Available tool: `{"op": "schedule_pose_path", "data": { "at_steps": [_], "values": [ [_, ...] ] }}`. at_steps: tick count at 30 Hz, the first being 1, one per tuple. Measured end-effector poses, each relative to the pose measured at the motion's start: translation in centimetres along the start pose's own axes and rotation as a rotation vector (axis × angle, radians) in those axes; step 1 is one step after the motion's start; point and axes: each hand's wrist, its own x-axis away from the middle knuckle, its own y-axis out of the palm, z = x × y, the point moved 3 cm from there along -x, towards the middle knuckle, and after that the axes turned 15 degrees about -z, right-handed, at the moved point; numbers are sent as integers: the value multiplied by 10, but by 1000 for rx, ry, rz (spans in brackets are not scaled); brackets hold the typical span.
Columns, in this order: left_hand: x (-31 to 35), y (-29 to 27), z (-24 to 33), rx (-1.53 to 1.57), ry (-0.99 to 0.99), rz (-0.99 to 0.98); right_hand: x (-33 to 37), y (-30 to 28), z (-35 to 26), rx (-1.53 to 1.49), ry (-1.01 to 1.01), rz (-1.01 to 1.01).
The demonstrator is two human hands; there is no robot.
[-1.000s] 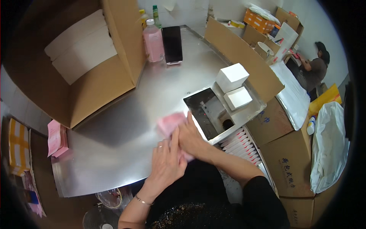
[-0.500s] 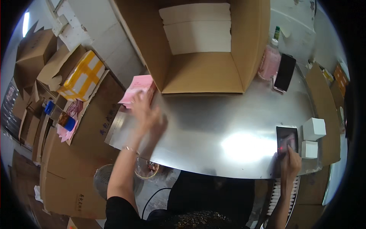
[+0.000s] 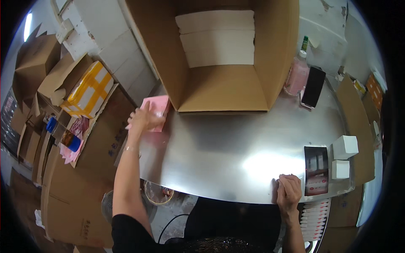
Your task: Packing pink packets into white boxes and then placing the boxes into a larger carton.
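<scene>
My left hand (image 3: pixel 145 120) lies over a stack of pink paper sheets (image 3: pixel 158 102) at the left of the metal table. Its fingers are spread, touching the sheets, and the thumb is slightly blurred. A pink corner pokes out beside the fingers. By the front edge of the table, my right hand (image 3: pixel 289 192) is closed with curled fingers; whatever they may hold is hidden. To its right, a dark rectangular opening (image 3: pixel 316 162) in the tabletop has pale pinkish pieces showing in its near part.
A large open cardboard box (image 3: pixel 223 88) with white stacks inside stands at the back. A pink bottle (image 3: pixel 297 76) and a black phone (image 3: pixel 313 86) are right of it. Two white boxes (image 3: pixel 345 146) sit at the right edge. A wire-like basket (image 3: pixel 158 194) is below the table.
My left hand has settled lower on the pink sheets. My right hand has drawn left and nearer from the dark opening, where it was pinching a small translucent piece. The view has shifted slightly.
</scene>
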Motion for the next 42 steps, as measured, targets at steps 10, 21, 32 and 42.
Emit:
{"op": "schedule_pose_path", "data": {
  "at_steps": [10, 21, 32, 42],
  "values": [
    [179, 132, 45, -164, 691, 237, -48, 41, -57, -245, -218, -55],
    [159, 128, 54, 202, 865, 86, -70, 61, -96, -524, -37, -86],
    [165, 135, 60, 1318, 705, -982, -68, 63, -90, -647, 199, -83],
    [208, 157, 68, 1178, 763, -1361, -35, -2, 1, -796, 323, -444]
  ]
}}
